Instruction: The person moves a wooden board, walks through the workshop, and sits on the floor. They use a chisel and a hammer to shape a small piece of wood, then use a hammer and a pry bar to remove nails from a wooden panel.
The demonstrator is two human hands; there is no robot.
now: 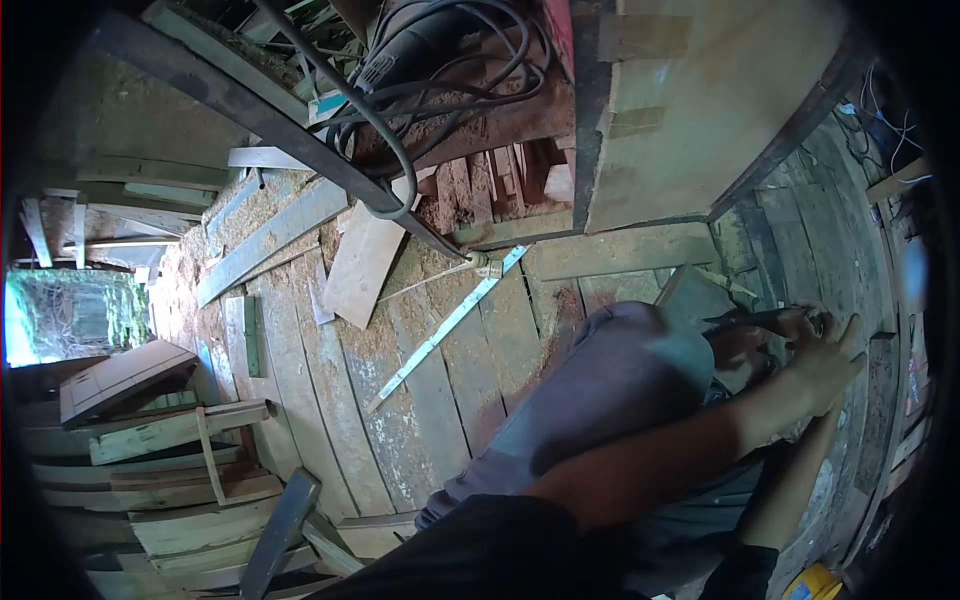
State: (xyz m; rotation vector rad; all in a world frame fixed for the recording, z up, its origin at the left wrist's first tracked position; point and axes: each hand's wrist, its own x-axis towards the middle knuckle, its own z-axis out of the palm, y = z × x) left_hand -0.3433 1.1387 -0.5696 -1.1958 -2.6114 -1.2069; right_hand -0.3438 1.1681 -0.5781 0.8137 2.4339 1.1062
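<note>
My left hand (822,375) reaches far to the right, past my bent knee, with its fingers stretched and apart. Close to it is a dark, shadowed object (755,345) whose kind I cannot make out. My right forearm (805,480) comes up from below to the same spot, and the left hand and wrist hide most of my right hand. My leg in grey trousers (590,390) fills the middle foreground. On the plank floor (430,350) beyond the knee lies a long, thin pale strip (450,325).
A coiled black cable (450,95) lies around a dark power tool (415,50) at the top. Sawdust (300,200) and loose boards (365,265) cover the floor. Stacked timber (190,490) stands at lower left. A large wooden panel (710,120) rises at upper right; a yellow object (812,583) sits lower right.
</note>
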